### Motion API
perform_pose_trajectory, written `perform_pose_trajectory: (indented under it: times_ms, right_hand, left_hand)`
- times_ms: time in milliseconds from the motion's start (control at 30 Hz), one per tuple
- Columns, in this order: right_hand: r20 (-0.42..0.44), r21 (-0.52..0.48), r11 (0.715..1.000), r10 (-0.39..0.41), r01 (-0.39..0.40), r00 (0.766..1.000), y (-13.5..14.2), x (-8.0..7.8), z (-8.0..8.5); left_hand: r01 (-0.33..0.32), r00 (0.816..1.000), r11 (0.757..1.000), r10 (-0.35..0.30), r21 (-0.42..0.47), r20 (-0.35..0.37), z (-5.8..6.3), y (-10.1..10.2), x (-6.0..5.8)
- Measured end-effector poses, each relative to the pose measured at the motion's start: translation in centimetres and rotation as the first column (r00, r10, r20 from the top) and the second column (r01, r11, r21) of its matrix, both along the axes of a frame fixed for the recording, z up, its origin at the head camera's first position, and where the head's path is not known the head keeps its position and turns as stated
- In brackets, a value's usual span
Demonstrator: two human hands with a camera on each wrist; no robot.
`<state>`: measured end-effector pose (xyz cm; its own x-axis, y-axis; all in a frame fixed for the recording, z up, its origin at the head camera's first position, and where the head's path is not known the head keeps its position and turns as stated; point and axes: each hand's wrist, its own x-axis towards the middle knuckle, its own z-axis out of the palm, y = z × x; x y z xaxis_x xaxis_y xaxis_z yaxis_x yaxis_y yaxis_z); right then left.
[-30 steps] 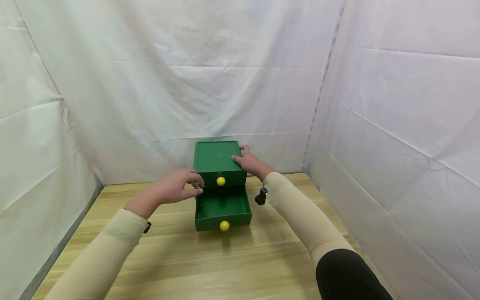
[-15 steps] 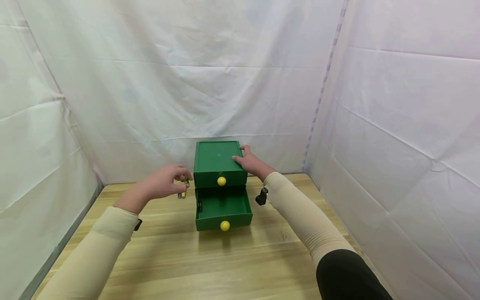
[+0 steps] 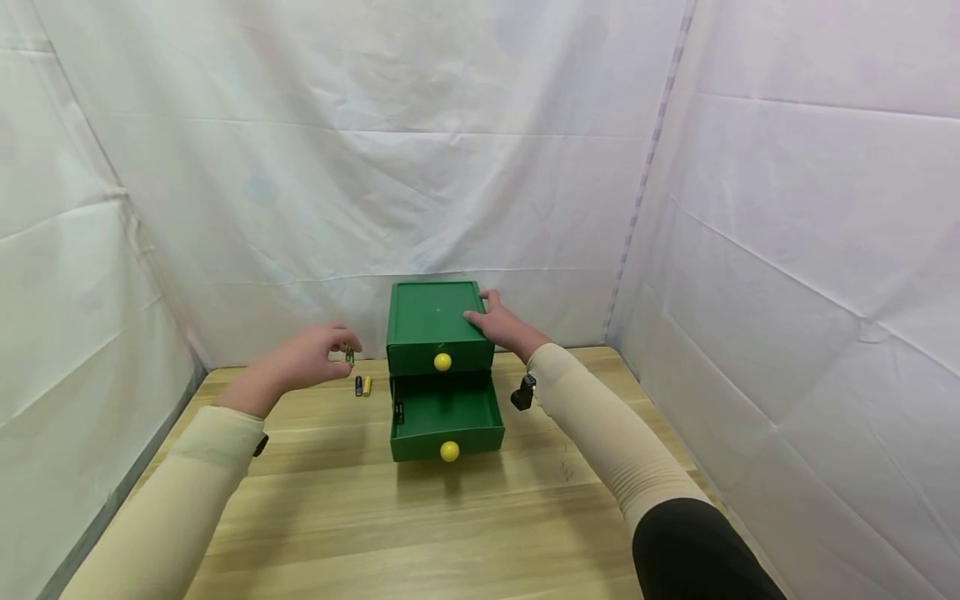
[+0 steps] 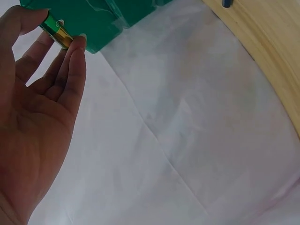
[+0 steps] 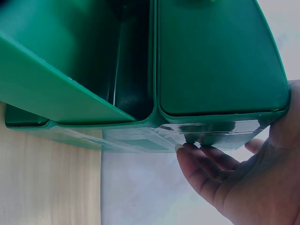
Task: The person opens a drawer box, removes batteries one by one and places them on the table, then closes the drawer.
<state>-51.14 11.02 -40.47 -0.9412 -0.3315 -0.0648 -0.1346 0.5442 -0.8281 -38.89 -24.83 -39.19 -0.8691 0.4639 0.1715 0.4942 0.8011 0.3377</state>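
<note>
My left hand (image 3: 303,362) pinches a green-and-gold battery (image 4: 57,30) between thumb and fingertips, above the table left of a green drawer cabinet (image 3: 435,312). A dark blue battery (image 3: 358,386) and a yellow battery (image 3: 367,386) lie side by side on the table just below that hand. My right hand (image 3: 506,323) holds the cabinet at its top right edge, thumb over the top and fingers against the side (image 5: 220,136). Below the closed top drawer (image 3: 408,360), another drawer (image 3: 468,440) is pulled out, with small dark objects (image 3: 399,412) at its left wall.
The cabinet stands near the back of a wooden table (image 3: 360,517). White cloth (image 3: 420,167) hangs behind and at both sides. Yellow round knobs (image 3: 449,452) stick out from the drawer fronts. The right wrist view shows another level (image 5: 23,117) below the open drawer.
My left hand has moved left, away from the open drawer's left side, with the battery in its fingers. The two batteries on the table have come into view. The right hand has stayed put.
</note>
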Motion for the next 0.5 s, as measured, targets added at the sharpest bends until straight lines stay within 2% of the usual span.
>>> perform_pose_trajectory:
  times_ms: [500]
  right_hand:
    - [-0.004, -0.007, 1.000, 0.007, -0.007, 1.000, 0.1, 0.2, 0.0]
  left_hand:
    - [-0.046, 0.998, 0.997, 0.042, -0.066, -0.050, -1.3, -2.3, -1.6]
